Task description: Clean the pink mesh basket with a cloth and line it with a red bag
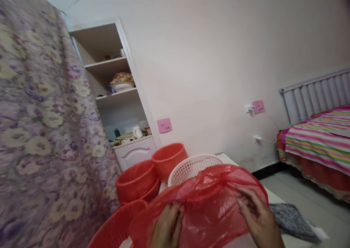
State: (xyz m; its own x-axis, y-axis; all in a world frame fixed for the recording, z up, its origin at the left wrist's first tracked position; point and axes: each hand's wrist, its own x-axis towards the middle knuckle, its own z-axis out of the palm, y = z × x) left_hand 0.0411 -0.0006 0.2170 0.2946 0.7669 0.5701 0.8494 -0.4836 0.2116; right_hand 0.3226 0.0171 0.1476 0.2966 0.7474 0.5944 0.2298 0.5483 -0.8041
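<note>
1. Bag point(207, 208), red thin plastic, is low in the middle, held up in front of the white basket point(191, 167).
2. At far left a flowered curtain point(41, 131) hangs close; right of it, shelves point(115, 95).
3. Red baskets point(136, 182) stand just left of the bag, one touching its lower edge.
4. Left hand point(166, 228) pinches the bag's lower part, fingers pressed together.
5. Right hand point(259, 219) grips the bag's right edge, fingers curled on the plastic.
6. Grey cloth point(292, 219) lies just right of this hand.
7. Open floor, then a striped bed point(319, 142) at far right.
</note>
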